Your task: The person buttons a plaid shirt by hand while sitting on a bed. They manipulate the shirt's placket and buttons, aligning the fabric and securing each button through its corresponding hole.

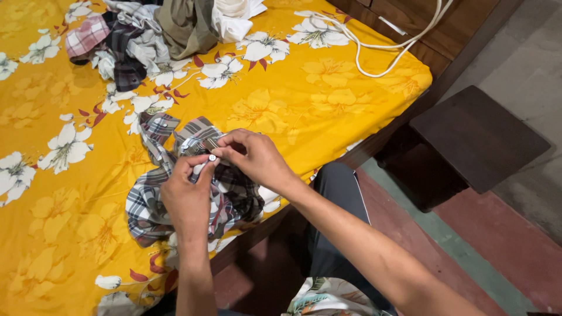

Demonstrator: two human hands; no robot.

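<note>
pinching a small white button (212, 157) between both hands, left hand (186, 196) and right hand (257, 158) grip the plaid shirt (153, 205) on the bed (70, 234); loose cloth could slip, freeing the button.

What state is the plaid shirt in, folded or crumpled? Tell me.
Crumpled, not folded: the plaid shirt lies bunched on the yellow bedsheet, both hands pinching its edge at a white button.

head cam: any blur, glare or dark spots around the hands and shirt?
Head view: left hand, right hand and plaid shirt evenly lit and fairly sharp, white button readable; no glare on the yellow sheet; dark stool and floor dim; slight wide-angle bend at edges.
</note>
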